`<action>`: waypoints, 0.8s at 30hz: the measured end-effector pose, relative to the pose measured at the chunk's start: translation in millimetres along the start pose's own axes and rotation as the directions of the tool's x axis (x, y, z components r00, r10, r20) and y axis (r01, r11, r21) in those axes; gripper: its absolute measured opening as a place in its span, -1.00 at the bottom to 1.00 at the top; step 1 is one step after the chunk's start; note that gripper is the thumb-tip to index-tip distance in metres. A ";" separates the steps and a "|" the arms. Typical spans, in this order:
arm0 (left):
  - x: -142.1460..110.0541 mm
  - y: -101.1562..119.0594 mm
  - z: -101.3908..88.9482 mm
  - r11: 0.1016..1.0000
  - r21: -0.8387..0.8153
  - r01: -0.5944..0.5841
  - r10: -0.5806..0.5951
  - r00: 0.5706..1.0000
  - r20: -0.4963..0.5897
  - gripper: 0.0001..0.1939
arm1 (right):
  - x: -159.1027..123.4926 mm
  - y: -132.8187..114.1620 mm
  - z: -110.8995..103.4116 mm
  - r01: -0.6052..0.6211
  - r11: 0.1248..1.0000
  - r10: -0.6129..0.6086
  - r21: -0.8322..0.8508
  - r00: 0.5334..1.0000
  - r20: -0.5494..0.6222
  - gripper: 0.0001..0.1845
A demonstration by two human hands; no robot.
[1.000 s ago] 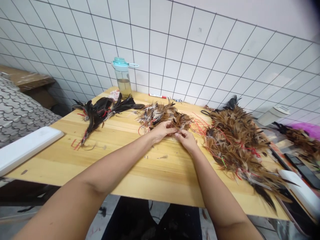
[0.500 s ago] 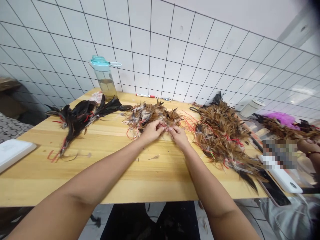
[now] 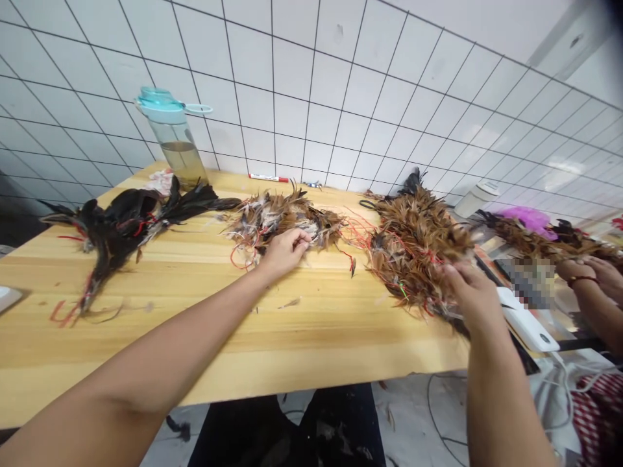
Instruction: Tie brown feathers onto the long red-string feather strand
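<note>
My left hand lies at the front edge of a small heap of brown and grey feathers, its thumb and fingers pinched together at the heap. What exactly sits between those fingertips is hidden. Over to the right, my right hand reaches into a long pile of brown feathers, fingers closed against its right side; their grip is too unclear to name. Red threads run between the two heaps, and one short red thread ends beside a dark feather.
Black feathers spread over the left of the wooden table. Behind stand a water bottle, a red-capped marker and black scissor handles. At right are a white power bank and a co-worker's hands by more feathers.
My right hand has left my left hand and moved right to the long brown pile. My left hand stays at the small heap. The view has turned right, and the co-worker's hands show more.
</note>
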State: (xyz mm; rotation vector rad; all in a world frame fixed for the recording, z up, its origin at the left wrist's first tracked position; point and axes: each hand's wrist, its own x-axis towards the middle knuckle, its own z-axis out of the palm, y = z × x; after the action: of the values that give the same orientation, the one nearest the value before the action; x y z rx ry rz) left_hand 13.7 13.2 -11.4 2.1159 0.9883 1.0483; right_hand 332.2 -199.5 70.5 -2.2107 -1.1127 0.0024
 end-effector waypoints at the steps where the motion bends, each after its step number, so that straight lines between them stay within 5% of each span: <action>1: -0.2 0.1 0.3 1.000 0.008 -0.005 0.005 1.000 0.005 -0.85 | -3.0 19.1 -10.1 -0.065 0.998 0.065 0.003 0.998 -0.012 -0.64; 4: -1.4 1.0 0.7 0.999 0.026 -0.023 0.022 0.999 0.027 -0.85 | -14.2 63.6 -30.8 -0.241 0.956 0.240 -0.166 0.970 -0.030 -0.69; 8: -4.1 2.9 0.5 0.998 0.051 -0.029 0.027 0.998 0.057 -0.84 | -24.2 86.7 -34.8 -0.320 0.875 0.345 -0.365 0.938 0.006 -0.69; 13: -6.8 4.1 0.3 0.997 0.071 -0.015 0.009 0.996 0.086 -0.83 | -23.3 88.5 -18.6 -0.309 0.816 0.368 -0.488 0.929 0.027 -0.54; 18: -6.9 3.5 0.7 0.996 0.076 -0.038 0.029 0.993 0.115 -0.83 | -23.4 90.0 -9.5 -0.262 0.849 0.313 -0.459 0.949 0.037 -0.56; 24: -6.1 2.7 0.2 0.994 0.097 -0.049 0.036 0.991 0.131 -0.83 | -34.8 62.9 -14.3 -0.299 0.786 0.390 -0.541 0.919 0.059 -0.53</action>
State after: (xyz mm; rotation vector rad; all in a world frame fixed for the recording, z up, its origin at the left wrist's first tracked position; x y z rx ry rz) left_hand 12.3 6.7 -12.0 2.2646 0.9550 0.8859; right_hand 359.1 -259.0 37.3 -2.9383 -0.8356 0.0494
